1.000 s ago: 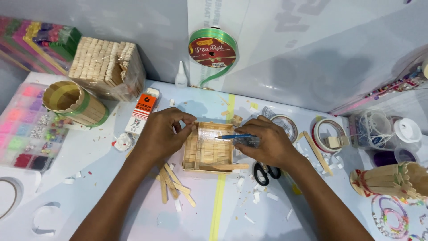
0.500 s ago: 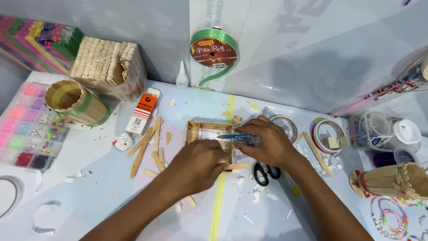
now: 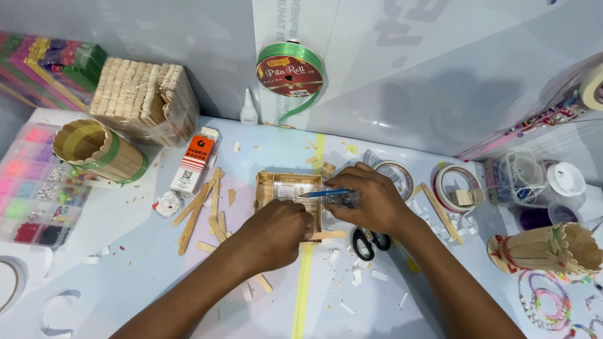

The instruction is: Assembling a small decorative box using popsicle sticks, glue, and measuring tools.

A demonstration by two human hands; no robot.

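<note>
Two hands met over a small flat panel of wooden craft sticks [image 3: 282, 188] lying just above the middle of the bench [image 3: 125, 270]. The left hand [image 3: 273, 235] pressed down on the panel's near right corner, fingers curled onto the wood, apparently to keep it from sliding. The right hand [image 3: 370, 201] came in from three o'clock, its fingers pinched on a blue pen [image 3: 323, 193] whose tip lay across the panel's right edge; a clear strip, perhaps a ruler, seemed to sit under that hand, though it was too blurred to be sure.

Loose craft sticks [image 3: 201, 210] lay scattered at nine o'clock of the panel, just beside it and within easy reach of the left hand. Black-handled scissors [image 3: 367, 242] rested at five o'clock, partly under the right wrist. An orange glue box [image 3: 193, 164] stood at ten o'clock, a small glue bottle [image 3: 249, 108] and a green ribbon roll [image 3: 290, 72] at twelve, against the back wall.

Open room was thin. Tape rolls [image 3: 455, 188] crowded three o'clock, a stick-built cup [image 3: 94, 150] and a bead tray [image 3: 31, 188] filled nine o'clock, and a stick vase [image 3: 546, 248] sat at four. Only the near strip toward six o'clock, dotted with paper scraps, was less cluttered.
</note>
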